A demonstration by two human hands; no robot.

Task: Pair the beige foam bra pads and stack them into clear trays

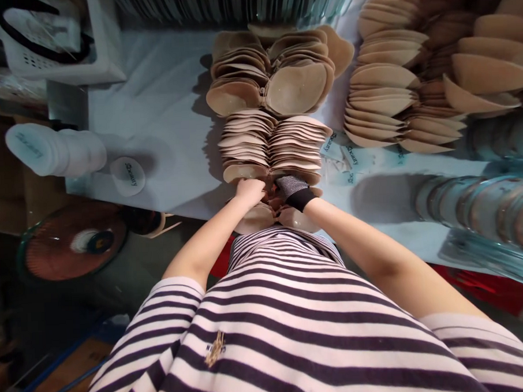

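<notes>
Your left hand (249, 191) is bare and curled into a loose fist at the near edge of the desk (162, 108), pressed against the front of the left-hand row of beige cups (246, 147). Your right hand (291, 190) wears a dotted glove with a black cuff and sits just beside the left, its fingers bent down at the front of the right-hand row of cups (298, 148). Both hands close on a pair of cups (271, 217) that lies just below them, between the rows and your striped shirt (288, 322); how firmly each hand grips cannot be told, because the fingers are tucked under.

The two rows stand on edge, packed tight, running away from you across the pale cloth of the desk. Beyond them lies a second heap of cups (277, 74), larger and darker, fanned out with two hollow sides facing you. To your right more stacked cups (386, 81) lie in layered piles, and further right clear plastic trays (483, 209) hold cups in a row. Small printed labels (346, 155) lie on the cloth between the rows and those piles.

To your left a stack of white round pads (55, 150) lies on its side, with one pad (128, 176) flat beside it. A white basket (55, 43) stands at the far left corner. Below the desk edge a fan (73, 242) sits on the floor.
</notes>
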